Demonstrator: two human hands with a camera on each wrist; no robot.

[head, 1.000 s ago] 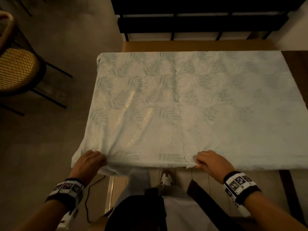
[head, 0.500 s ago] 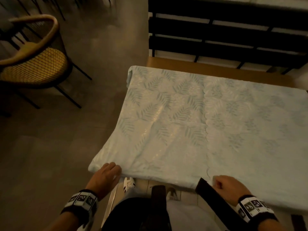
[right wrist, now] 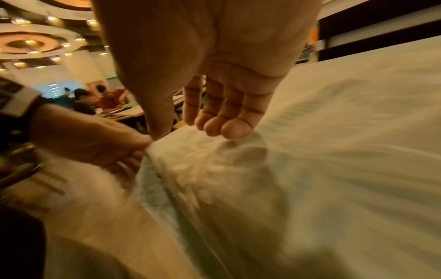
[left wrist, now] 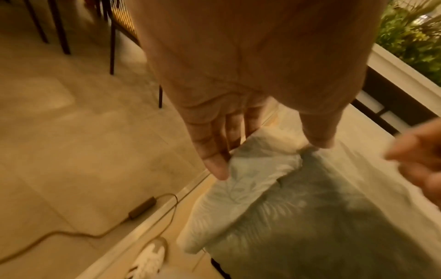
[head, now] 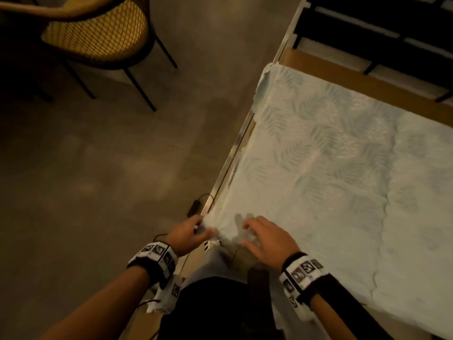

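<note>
A pale tablecloth (head: 331, 168) with a leaf pattern lies spread over the table. My left hand (head: 193, 231) pinches its near left corner, thumb on top and fingers underneath, as the left wrist view shows on the cloth corner (left wrist: 260, 166). My right hand (head: 259, 236) hovers just above the cloth beside that corner, fingers spread and holding nothing, its shadow falling on the fabric. In the right wrist view the right hand (right wrist: 190, 128) has straight fingers (right wrist: 224, 122) close over the cloth (right wrist: 334, 151), with the left hand (right wrist: 95, 143) gripping the fold beside it.
A wicker chair (head: 98, 33) stands on the floor at the far left. A dark slatted railing (head: 367, 28) runs behind the table's bare wooden edge (head: 343, 77). A cable with an adapter (head: 193, 207) lies on the floor by the table's left side.
My right hand has let go of the cloth's scalloped near edge and moved left to the corner by my left hand. The head view has swung left.
</note>
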